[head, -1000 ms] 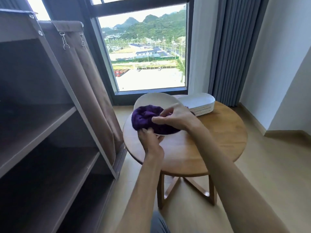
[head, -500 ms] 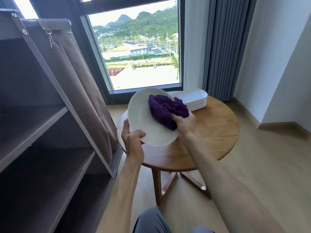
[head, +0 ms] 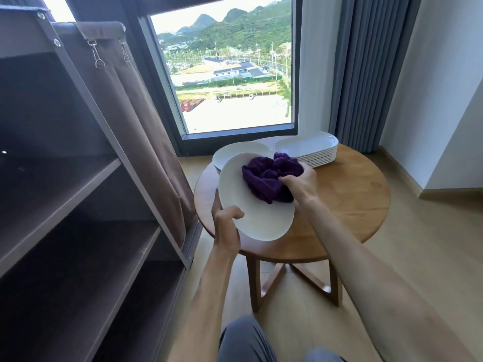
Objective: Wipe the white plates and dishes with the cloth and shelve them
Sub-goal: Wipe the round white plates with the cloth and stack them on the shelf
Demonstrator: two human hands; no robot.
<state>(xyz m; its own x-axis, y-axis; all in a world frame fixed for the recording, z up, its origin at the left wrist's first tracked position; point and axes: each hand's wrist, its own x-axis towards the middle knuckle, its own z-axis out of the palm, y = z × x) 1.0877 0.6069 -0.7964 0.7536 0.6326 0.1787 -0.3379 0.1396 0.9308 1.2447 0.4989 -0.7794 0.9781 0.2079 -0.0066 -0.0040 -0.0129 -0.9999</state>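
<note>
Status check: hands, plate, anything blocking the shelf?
Left hand grips plate rim. Right hand presses purple cloth on it. Shelf open, nothing blocking.

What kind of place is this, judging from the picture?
Probably a room in an upper-floor flat: a tall window overlooks buildings and hills, grey curtains hang beside it, and a fabric-covered shelf unit stands near a small round wooden table.

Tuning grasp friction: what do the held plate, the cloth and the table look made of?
Held plate: likely glazed ceramic, possibly melamine; smooth white, soft sheen.
Cloth: purple terry-like fabric; fuzzy, bunched folds.
Table: wood, satin finish; visible grain and plank seams.
</note>
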